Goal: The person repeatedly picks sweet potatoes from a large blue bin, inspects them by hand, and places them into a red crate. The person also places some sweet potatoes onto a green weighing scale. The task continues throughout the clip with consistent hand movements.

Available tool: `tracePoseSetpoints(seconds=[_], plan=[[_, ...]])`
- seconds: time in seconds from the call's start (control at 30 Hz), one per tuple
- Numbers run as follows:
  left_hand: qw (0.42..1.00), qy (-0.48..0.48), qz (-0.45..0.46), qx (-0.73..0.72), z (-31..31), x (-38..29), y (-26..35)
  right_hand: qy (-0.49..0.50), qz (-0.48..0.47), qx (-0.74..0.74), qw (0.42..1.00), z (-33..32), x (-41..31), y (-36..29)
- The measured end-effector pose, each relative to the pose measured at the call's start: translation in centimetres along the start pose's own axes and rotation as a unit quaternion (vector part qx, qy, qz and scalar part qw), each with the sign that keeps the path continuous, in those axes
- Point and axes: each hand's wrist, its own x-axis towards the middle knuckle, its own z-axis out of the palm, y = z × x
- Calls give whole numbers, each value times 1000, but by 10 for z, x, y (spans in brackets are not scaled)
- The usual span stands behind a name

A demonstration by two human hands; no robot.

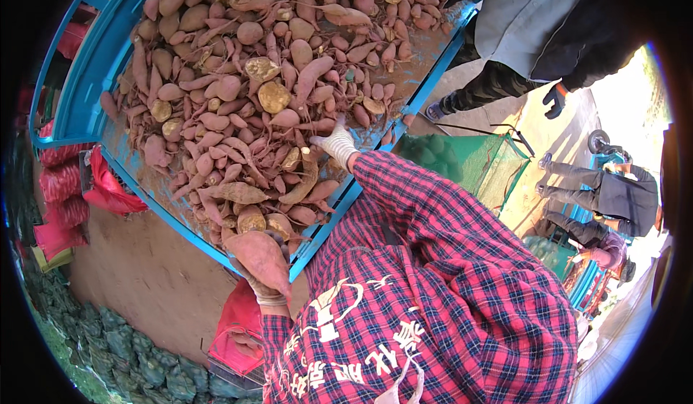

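My left hand (269, 294), in a pale glove with dark fingers, holds a large pink-skinned sweet potato (262, 260) beside the corner of a blue truck bed (203, 233). My right hand (340, 143), in a white striped knitted glove, reaches over the bed's side edge, with thumb and fingers apart at the margin of the sweet potato pile (233, 133). Nothing is visible in its grip. Near it lie a curved brownish sweet potato (304, 182) and a rounder one with a rough yellow surface (274, 97).
A co-worker (514, 30) stands across the bed's side. Beyond my right arm, a green mesh bag (460, 158) hangs on a frame. Red mesh bags (238, 328) are near my left arm and along the bed's end. Filled green sacks (135, 350) line the ground. Other people (622, 198) are farther right.
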Motion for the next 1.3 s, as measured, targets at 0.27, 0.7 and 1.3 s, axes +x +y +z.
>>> tracePoseSetpoints(seconds=[0.27,0.7,1.3], plan=[[951,75,80,290,38,45,40,-121,-277,-149,942,-36,0,-50],[490,218,156,829,104,272,143,-60,-385,-533,751,-29,29,-168],[380,314,-8,870,149,290,124,23,-431,-720,543,-28,319,-512]])
